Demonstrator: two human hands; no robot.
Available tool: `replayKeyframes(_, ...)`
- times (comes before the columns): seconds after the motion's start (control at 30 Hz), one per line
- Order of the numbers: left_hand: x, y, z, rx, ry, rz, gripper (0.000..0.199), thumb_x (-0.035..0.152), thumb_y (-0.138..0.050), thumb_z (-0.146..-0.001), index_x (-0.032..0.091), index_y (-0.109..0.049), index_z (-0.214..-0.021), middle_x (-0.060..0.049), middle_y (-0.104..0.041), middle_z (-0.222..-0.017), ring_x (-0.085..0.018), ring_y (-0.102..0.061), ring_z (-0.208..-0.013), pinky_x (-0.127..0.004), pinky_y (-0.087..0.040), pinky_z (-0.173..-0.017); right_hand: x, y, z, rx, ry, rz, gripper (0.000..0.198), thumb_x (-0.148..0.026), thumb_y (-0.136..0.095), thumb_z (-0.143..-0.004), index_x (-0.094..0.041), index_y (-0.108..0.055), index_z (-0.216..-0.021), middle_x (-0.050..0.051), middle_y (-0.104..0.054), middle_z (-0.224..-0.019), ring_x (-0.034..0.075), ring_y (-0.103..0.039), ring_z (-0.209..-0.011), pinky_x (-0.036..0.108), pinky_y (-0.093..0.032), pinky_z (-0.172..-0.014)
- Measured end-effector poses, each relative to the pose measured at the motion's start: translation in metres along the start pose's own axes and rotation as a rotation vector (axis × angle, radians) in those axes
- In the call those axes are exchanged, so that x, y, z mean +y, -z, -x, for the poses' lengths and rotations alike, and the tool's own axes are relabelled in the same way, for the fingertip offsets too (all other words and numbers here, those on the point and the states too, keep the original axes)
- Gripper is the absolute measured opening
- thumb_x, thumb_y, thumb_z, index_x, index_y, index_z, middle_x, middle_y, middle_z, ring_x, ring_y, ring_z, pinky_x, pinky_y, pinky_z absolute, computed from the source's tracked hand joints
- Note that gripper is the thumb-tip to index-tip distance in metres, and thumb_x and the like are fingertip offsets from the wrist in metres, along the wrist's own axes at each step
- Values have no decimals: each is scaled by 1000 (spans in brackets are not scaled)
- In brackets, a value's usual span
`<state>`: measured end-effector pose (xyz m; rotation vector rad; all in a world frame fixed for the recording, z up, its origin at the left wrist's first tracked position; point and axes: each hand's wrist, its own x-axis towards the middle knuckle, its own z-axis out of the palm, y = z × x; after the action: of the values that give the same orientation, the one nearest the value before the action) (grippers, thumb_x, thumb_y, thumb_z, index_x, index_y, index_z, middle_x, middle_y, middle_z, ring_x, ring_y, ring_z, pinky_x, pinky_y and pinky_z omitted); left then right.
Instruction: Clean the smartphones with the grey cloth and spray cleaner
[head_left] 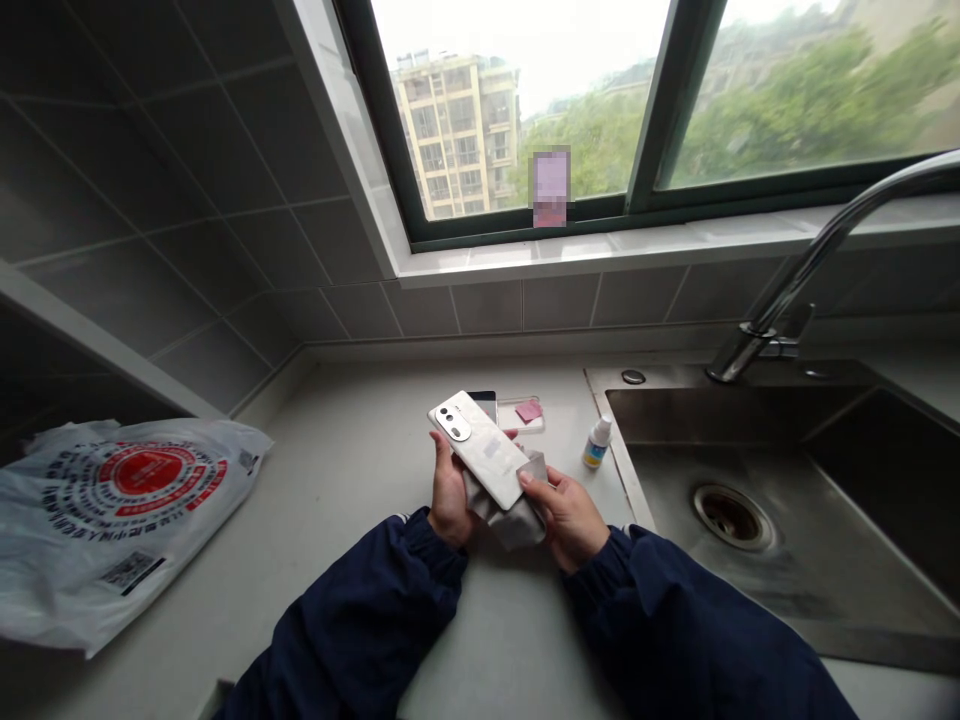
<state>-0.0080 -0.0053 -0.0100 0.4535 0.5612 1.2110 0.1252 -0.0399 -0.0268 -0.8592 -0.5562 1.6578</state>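
Observation:
A white smartphone (487,450) is held tilted above the counter, its back with the oval camera bump facing up. My left hand (450,497) grips its left edge from beneath, thumb along the side. My right hand (568,512) is closed at the lower right corner, pressing a grey cloth (514,525) against the phone. The cloth hangs under the phone and folds over that corner. Behind the phone lie a dark-screened flat device (486,402), partly hidden, and a clear phone case (534,425) with a pink piece (529,411) on it. Some of my fingers are hidden under the phone.
A small white bottle (598,443) with a blue and yellow label stands right of my hands, by the steel sink (637,490). The faucet (780,290) arches over the sink. A printed plastic bag (67,570) lies on the counter (322,480) at left. A window is behind.

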Motion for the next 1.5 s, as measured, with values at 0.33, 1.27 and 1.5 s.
replayKeyframes(0.33,13,4,-2,39,-114,-39,85,79,-33,-86,11,-62,-127,-16,-73,-92,-30,-71,-81,-48,-56,-82,1,9,-1,-9,227,353,49,-56,-75,-78,-12,-76,-99,11,-78,-91,27,-74,-83,39,-62,-75)
replayKeyframes(1.27,-7,-5,10,97,200,39,73,76,-40,-88,10,-70,-102,-17,-75,-95,-36,-67,-109,-50,-48,-101,15,10,15,-339,970,1805,81,-57,-39,-99,-6,-17,-158,18,-17,-163,36,-13,-152,59,-30,-116)
replayKeyframes(1.5,-25,-4,6,-41,189,119,64,66,-37,-94,18,-66,-122,-13,-66,-131,-31,-50,-135,-46,-35,-117,12,11,10,-234,1001,1801,87,-60,-38,-98,-8,-4,-159,20,-14,-163,38,-12,-152,61,-24,-117)
